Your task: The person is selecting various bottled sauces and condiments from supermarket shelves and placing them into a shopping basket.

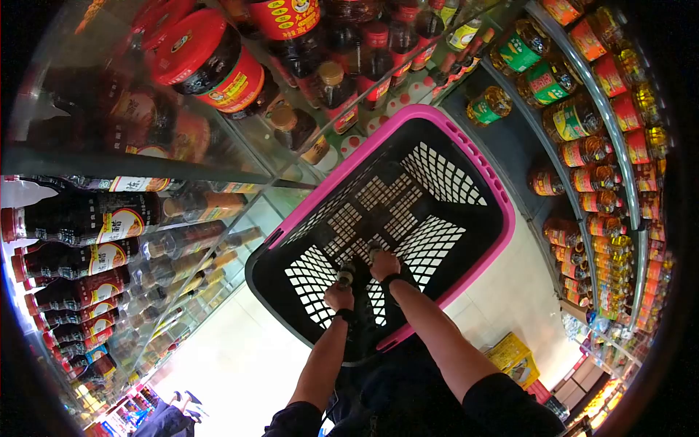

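A black shopping basket with a pink rim (pixel 502 197) hangs in front of me, its mesh bottom bare. My left hand (pixel 339 296) and my right hand (pixel 384 265) are side by side over the basket's near end. Each is closed around a dark grip of the basket's handle (pixel 348 274). Both wrists wear dark bands.
Glass shelves on the left hold dark sauce bottles (pixel 87 218) with red and yellow labels. Large red-lidded jars (pixel 211 58) stand above. Shelves of yellow cooking-oil bottles (pixel 582 153) line the right. A yellow box (pixel 513 357) lies on the pale floor. Another person's legs (pixel 171 415) show at the bottom left.
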